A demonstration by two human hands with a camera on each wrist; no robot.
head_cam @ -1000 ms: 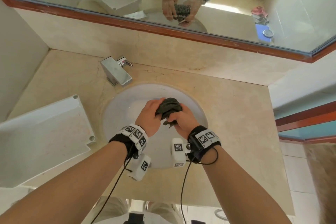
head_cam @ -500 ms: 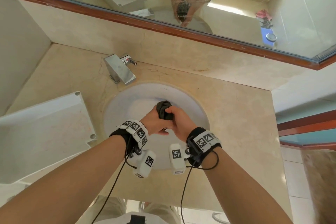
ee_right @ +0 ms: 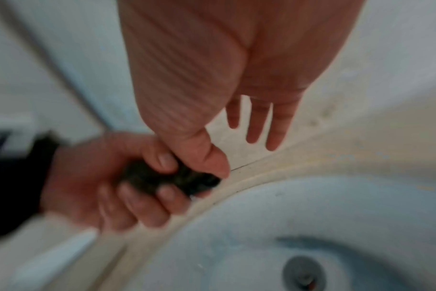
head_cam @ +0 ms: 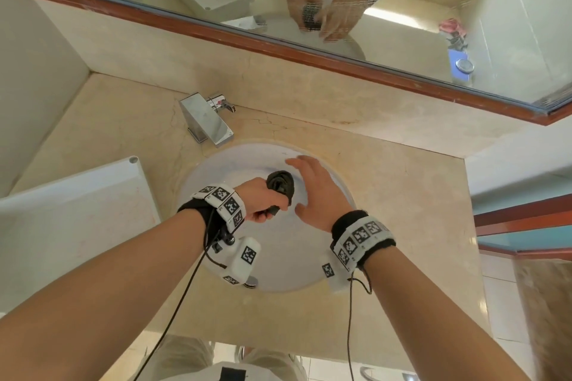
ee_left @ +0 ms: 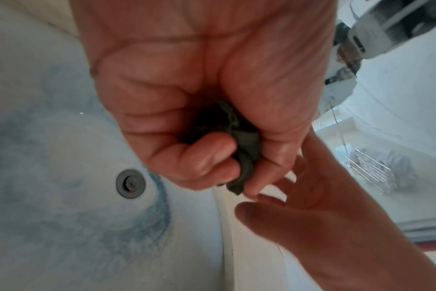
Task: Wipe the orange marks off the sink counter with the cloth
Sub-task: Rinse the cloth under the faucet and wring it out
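Dark cloth [head_cam: 280,187], wrung into a tight wad, now sits in my left hand [head_cam: 263,202] alone above the basin [head_cam: 309,269]; my right hand [head_cam: 318,192] has let go, fingers spread. Wringing looks done, desk [head_cam: 418,182] wiping next

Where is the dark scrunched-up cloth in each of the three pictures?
Head view: the dark wrung cloth is at the centre, gripped in the left hand over the white basin.
Left wrist view: middle, poking out of the fist.
Right wrist view: lower left, blurred, in the fist.
Shared landmark: the basin's round grey drain shows in both wrist views; the head view hides it.
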